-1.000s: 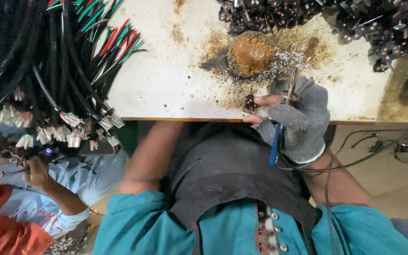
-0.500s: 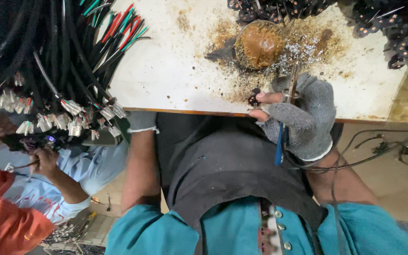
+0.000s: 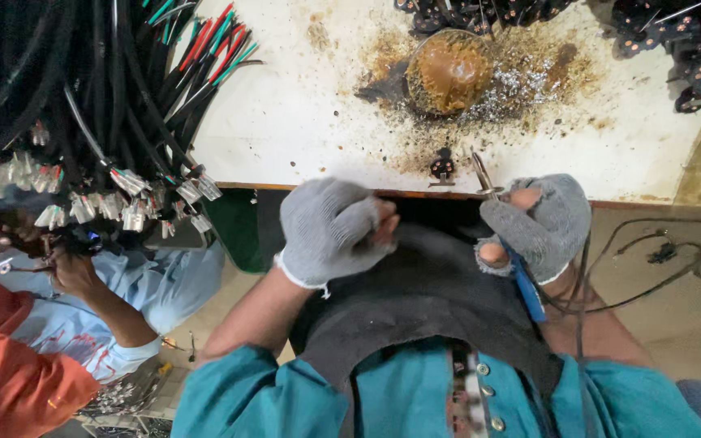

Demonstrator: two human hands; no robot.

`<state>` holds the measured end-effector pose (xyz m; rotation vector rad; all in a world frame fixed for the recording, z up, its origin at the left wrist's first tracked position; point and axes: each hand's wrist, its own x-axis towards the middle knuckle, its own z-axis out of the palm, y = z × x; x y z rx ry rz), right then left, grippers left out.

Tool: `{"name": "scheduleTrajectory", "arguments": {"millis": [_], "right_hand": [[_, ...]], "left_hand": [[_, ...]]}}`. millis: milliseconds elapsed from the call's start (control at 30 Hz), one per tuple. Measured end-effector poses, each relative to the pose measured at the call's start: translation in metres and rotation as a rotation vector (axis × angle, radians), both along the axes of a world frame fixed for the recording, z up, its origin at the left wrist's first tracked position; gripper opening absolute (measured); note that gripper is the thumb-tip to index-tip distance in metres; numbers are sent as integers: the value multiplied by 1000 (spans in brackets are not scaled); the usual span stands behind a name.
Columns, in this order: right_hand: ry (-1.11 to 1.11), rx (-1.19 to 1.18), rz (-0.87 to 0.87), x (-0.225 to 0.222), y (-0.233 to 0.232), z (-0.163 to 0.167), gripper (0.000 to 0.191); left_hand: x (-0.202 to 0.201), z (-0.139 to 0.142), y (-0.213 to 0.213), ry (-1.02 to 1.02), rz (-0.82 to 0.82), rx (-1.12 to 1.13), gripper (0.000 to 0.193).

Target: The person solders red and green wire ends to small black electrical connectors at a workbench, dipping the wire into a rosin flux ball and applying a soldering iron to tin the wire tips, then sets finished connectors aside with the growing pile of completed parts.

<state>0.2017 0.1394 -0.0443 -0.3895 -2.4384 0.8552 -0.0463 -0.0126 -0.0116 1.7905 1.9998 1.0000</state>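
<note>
At the counter's [image 3: 302,138] near edge, my gloved right hand [image 3: 539,225] clenches a blue-handled soldering iron [image 3: 521,280], tip angled up toward a small black connector [image 3: 442,165] beside the solder-spattered stain. My left hand [image 3: 333,231] is curled shut over my dark apron [image 3: 423,300]; whether it holds anything, I cannot tell.

A small soldering or cable-assembly workshop, it seems. A stained white table [image 3: 302,122] carries a brown crusted solder pot [image 3: 450,71] ringed by silvery metal splatter [image 3: 521,85]. Thick bundles of black cables with coloured wires and clear plastic connectors [image 3: 123,186] hang at one side; black round connector parts [image 3: 675,40], somewhat blurred, heap along the far edge.
</note>
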Motion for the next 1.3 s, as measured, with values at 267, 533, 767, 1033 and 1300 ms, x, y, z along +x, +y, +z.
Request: {"name": "scheduleTrajectory", "arguments": {"millis": [267,533,767,1033,1300], "right_hand": [[2,-353,121,-9,6,1,16],[-154,-90,166,-17,11,10,21],[-323,-134,81,-14,8,-1,53],[-409,-194,27,-12,5,-6,55],[-409,-85,70,-15,5,-4,51]], "left_hand": [[14,-16,48,168,-78,-129,26],[5,-18,45,-140,-26,28,30],[4,-23,38,-184,-66,27,46],[11,-24,43,37,4,26,41],[8,-28,39,4,-79,-14,50]]}}
